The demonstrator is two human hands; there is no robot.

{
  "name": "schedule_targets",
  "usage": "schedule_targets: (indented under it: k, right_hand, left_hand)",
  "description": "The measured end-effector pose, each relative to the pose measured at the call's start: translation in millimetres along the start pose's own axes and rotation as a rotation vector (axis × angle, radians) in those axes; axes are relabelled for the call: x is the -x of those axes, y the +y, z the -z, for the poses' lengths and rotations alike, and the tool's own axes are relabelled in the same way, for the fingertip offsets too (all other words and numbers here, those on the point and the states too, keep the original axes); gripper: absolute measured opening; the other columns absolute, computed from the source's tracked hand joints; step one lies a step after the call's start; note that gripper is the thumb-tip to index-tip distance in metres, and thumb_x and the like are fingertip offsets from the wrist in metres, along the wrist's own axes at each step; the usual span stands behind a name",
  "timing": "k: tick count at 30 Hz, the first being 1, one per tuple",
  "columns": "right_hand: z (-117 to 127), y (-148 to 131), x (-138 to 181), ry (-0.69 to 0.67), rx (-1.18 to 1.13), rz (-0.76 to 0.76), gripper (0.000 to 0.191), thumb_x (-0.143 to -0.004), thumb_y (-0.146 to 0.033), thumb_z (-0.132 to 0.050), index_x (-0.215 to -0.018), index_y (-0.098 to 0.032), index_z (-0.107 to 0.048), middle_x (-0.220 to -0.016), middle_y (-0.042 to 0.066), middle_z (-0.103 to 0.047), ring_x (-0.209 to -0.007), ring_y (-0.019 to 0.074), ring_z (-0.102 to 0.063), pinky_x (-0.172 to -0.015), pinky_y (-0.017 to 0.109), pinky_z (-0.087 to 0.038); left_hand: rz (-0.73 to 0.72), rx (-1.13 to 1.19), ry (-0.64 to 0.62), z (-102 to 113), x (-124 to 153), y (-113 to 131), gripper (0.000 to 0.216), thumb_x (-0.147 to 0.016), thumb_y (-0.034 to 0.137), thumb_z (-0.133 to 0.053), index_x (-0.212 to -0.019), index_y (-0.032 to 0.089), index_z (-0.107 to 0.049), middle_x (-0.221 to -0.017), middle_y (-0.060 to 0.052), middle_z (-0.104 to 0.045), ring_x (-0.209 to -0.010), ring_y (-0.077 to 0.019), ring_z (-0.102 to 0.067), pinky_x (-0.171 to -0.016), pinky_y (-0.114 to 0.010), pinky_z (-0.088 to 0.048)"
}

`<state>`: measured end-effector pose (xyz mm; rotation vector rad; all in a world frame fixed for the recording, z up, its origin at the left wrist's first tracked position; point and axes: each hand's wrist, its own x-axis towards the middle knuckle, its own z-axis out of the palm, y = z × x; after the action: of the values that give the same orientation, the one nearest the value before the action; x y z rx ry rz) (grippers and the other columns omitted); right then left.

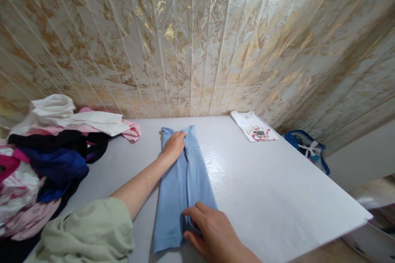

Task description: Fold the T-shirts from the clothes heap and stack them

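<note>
Far left: mixed clothes pile (58,164) on the white surface (277,189). Next, light-blue garment (174,195) laid lengthwise mid-surface, dark seam gap down its middle. Left hand (175,144) on its far end, fingers bunched; can't tell if pinching or only pressing. Right hand (212,228) at near end, thumb and forefinger curved apart around cloth; grip unclear. Right: white printed shirt (255,127), folded flat, far edge. Beyond: blue-trimmed bag (296,139).
</note>
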<state>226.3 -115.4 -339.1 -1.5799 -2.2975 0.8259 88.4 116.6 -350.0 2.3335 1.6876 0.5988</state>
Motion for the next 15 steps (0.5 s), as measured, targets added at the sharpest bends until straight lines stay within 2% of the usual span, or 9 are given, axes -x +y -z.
schedule_targets:
  k: [2, 5, 9, 12, 15]
  right_hand:
    - [12, 4, 1, 0.052, -0.079, 0.006, 0.029, -0.086, -0.028, -0.057, -0.115, -0.029, -0.061, -0.091, -0.002, -0.068, -0.079, 0.0143, -0.063, -0.069, 0.022, -0.040]
    - [41, 14, -7, 0.191, -0.070, -0.042, 0.020, -0.091, -0.027, -0.051, -0.106, -0.026, -0.064, -0.086, -0.001, -0.068, -0.070, 0.0121, -0.059, -0.067, 0.022, -0.039]
    - [71, 24, -53, 0.278, 0.060, -0.023, 0.013, -0.087, -0.018, -0.052, -0.090, -0.022, -0.064, -0.087, 0.000, -0.067, -0.075, 0.0127, -0.058, -0.067, 0.023, -0.037]
    - [69, 25, -105, 0.276, 0.133, -0.052, 0.011, -0.087, -0.019, -0.052, -0.088, -0.021, -0.063, -0.090, 0.002, -0.067, -0.080, 0.0141, -0.060, -0.070, 0.024, -0.038]
    - [51, 23, -146, 0.273, 0.218, -0.199, 0.015, -0.088, -0.030, -0.053, -0.096, -0.019, -0.061, -0.097, 0.007, -0.068, -0.087, 0.0187, -0.063, -0.070, 0.026, -0.040]
  left_hand:
    - [-0.005, -0.033, 0.000, 9, 11, 2, 0.024, -0.086, 0.013, -0.051, -0.108, 0.021, -0.059, -0.109, -0.007, -0.061, -0.105, -0.0215, -0.057, -0.091, -0.032, -0.042]
    - [0.007, -0.070, -0.020, 24, 33, 3, 0.017, -0.089, 0.017, -0.048, -0.100, 0.019, -0.060, -0.105, -0.008, -0.062, -0.101, -0.0215, -0.058, -0.087, -0.031, -0.043]
    - [0.055, -0.111, -0.110, 32, 57, 3, 0.012, -0.090, 0.022, -0.048, -0.088, 0.020, -0.060, -0.099, -0.005, -0.065, -0.093, -0.0195, -0.062, -0.079, -0.029, -0.044]
    - [0.147, -0.147, -0.135, 25, 59, 6, 0.016, -0.090, 0.030, -0.051, -0.090, 0.018, -0.061, -0.098, -0.008, -0.067, -0.092, -0.0223, -0.064, -0.076, -0.030, -0.045]
    - [0.257, -0.182, -0.138, 16, 52, 9, 0.026, -0.088, 0.035, -0.053, -0.100, 0.013, -0.061, -0.101, -0.015, -0.067, -0.093, -0.0276, -0.065, -0.076, -0.034, -0.046]
